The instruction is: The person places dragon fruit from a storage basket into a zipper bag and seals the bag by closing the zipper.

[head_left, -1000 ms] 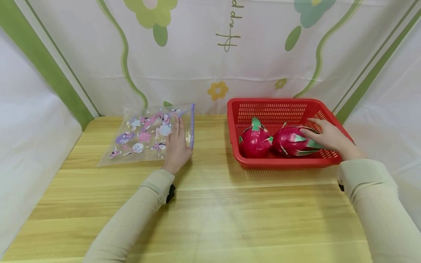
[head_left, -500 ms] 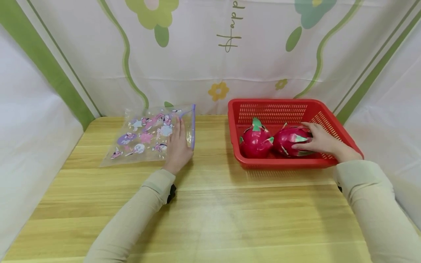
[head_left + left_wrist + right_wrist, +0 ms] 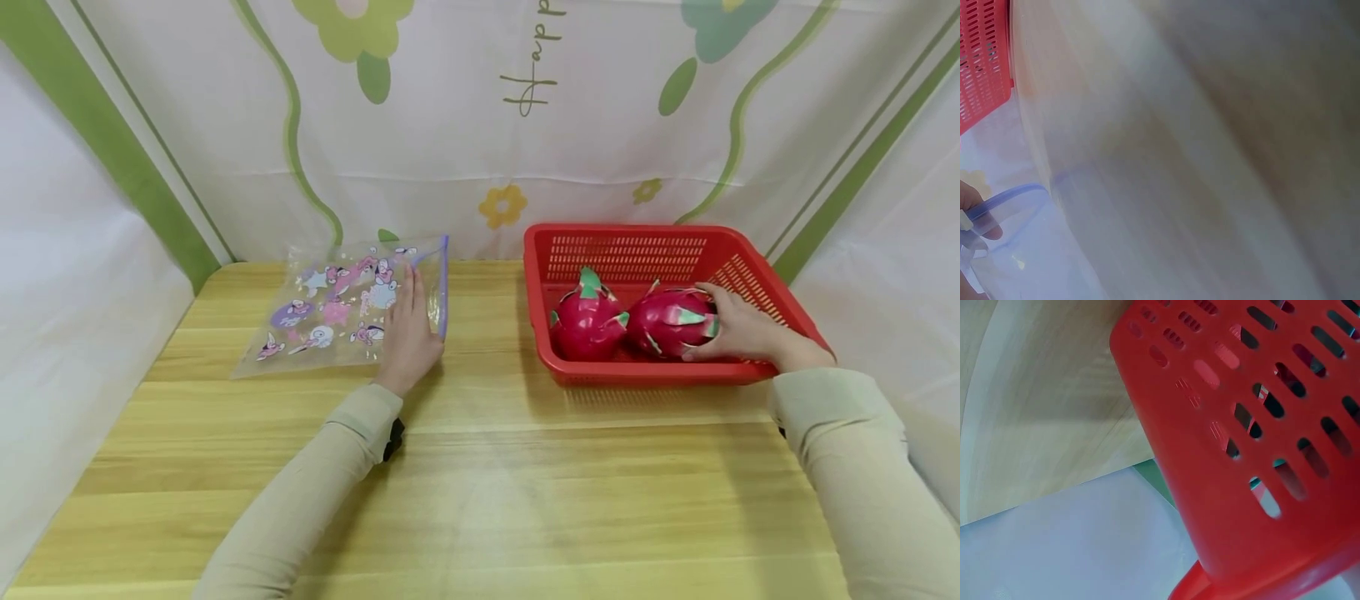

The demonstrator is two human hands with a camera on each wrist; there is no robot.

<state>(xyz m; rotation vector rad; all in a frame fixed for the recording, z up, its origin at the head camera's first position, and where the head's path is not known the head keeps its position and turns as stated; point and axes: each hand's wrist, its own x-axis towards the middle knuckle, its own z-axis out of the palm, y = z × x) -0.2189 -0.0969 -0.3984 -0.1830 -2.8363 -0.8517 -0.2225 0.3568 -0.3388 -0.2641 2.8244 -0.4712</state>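
Observation:
My left hand point(image 3: 408, 342) holds the upper layer of a clear zip bag point(image 3: 337, 312) at its purple-edged mouth, fingers lying long over the film. In the left wrist view, a fingertip point(image 3: 991, 232) shows through the film below the raised purple rim. Over on the right, my right hand point(image 3: 738, 329) reaches into a red basket point(image 3: 637, 372) and grips the right dragon fruit point(image 3: 667, 321), thumb at the front and fingers at the back. The left dragon fruit point(image 3: 588, 325) sits beside it. The basket wall hides my right hand in the right wrist view.
Both the bag and the basket rest toward the back of a wooden table point(image 3: 480, 475). Behind them hangs a white flower-print cloth point(image 3: 450, 125), with white cloth at both sides too. Slotted walls rise around the fruits.
My right hand has come down and closed around the right dragon fruit, its thumb shifting to the front. The left hand stays on the bag's mouth.

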